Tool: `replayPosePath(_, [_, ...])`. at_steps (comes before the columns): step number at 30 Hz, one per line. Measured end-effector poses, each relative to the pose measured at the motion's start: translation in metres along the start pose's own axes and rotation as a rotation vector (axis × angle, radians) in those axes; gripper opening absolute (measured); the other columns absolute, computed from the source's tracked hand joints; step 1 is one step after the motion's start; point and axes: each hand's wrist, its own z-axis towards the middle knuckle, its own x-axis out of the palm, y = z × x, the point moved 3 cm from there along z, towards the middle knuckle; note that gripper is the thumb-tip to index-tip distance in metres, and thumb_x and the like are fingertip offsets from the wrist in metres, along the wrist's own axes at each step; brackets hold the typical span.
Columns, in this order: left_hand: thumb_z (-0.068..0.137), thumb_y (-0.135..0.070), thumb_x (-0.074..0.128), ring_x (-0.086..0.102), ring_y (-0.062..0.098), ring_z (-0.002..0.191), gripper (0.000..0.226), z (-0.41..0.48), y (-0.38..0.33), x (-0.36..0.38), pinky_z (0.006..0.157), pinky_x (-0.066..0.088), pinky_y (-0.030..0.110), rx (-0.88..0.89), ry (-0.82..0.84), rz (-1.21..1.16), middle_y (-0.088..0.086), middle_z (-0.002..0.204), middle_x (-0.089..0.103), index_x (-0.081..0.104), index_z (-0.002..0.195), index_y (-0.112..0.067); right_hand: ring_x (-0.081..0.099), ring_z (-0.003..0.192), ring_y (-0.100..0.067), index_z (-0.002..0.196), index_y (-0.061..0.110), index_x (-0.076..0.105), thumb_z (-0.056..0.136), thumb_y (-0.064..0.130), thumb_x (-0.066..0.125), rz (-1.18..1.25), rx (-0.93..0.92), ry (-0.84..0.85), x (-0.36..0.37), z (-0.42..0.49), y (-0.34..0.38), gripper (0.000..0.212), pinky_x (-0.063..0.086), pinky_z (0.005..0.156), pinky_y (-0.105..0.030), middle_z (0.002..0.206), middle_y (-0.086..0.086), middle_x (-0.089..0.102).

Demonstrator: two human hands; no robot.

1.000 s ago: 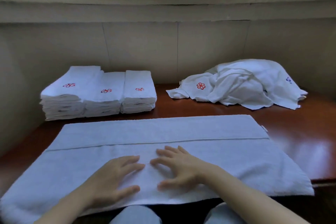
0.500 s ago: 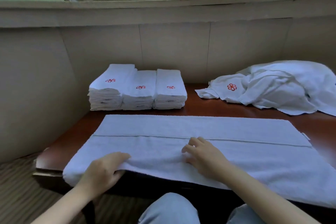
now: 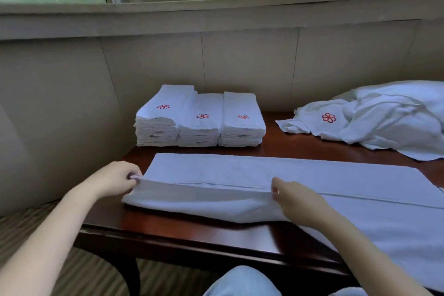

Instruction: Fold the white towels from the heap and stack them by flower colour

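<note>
Three stacks of folded white towels (image 3: 200,119) sit side by side at the back left of the dark wooden table (image 3: 182,228), just in front of the wall, and the top towel of each stack shows one red flower, so three red flowers are visible there. At the back right lies one loose heap of unfolded white towels (image 3: 386,120), with a single red flower (image 3: 328,118) showing on its near left fold; how many towels the heap holds cannot be told. One white towel (image 3: 300,175) is spread lengthwise across the front of the table, between the person and the stacks, its right part hanging past the near table edge. Two bare hands work on it. The left hand (image 3: 117,179) is at the towel's left end, fingers curled and pinching the near corner, which is lifted and carried over toward the far side. The right hand (image 3: 294,197) is near the towel's middle, its fingers pinching the same near edge, so that between the two hands the near strip of cloth stands up in a raised fold over the flat layer behind it. Both forearms reach in from the lower corners, and a knee in pale blue cloth (image 3: 242,281) shows below the table's front edge.
</note>
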Motion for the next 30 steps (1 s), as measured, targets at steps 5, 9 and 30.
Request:
replayPosePath(5, [0.097, -0.012, 0.048, 0.053, 0.02, 0.084, 0.017, 0.044, 0.004, 0.013, 0.072, 0.04, 0.029, -0.08, -0.105, -0.741, 0.004, 0.09, 0.062, 0.062, 0.087, -0.014, 0.045, 0.074, -0.024, 0.094, 0.023, 0.036, 0.092, 0.005, 0.036, -0.061, 0.102, -0.126, -0.025, 0.047, -0.01, 0.018, 0.03, 0.052, -0.029, 0.082, 0.002, 0.046])
replayPosePath(9, [0.102, -0.024, 0.034, 0.046, 0.022, 0.066, 0.027, 0.087, -0.012, 0.037, 0.059, 0.036, 0.031, -0.26, -0.236, -0.753, 0.012, 0.076, 0.049, 0.047, 0.09, -0.004, 0.042, 0.06, -0.018, 0.094, 0.022, 0.036, 0.093, 0.004, 0.034, -0.095, 0.084, -0.19, -0.037, 0.095, -0.017, 0.018, 0.027, 0.048, -0.028, 0.069, 0.004, 0.039])
replayPosePath(30, [0.098, -0.041, 0.028, 0.039, 0.023, 0.125, 0.037, 0.129, -0.222, 0.124, 0.105, 0.028, 0.045, 0.137, 0.011, 0.023, 0.002, 0.133, 0.042, 0.043, 0.132, -0.032, 0.051, 0.076, -0.019, 0.072, 0.018, 0.046, 0.082, 0.045, 0.057, 0.161, 0.341, 0.038, -0.008, 0.092, -0.112, 0.031, 0.037, 0.06, -0.029, 0.08, 0.004, 0.054])
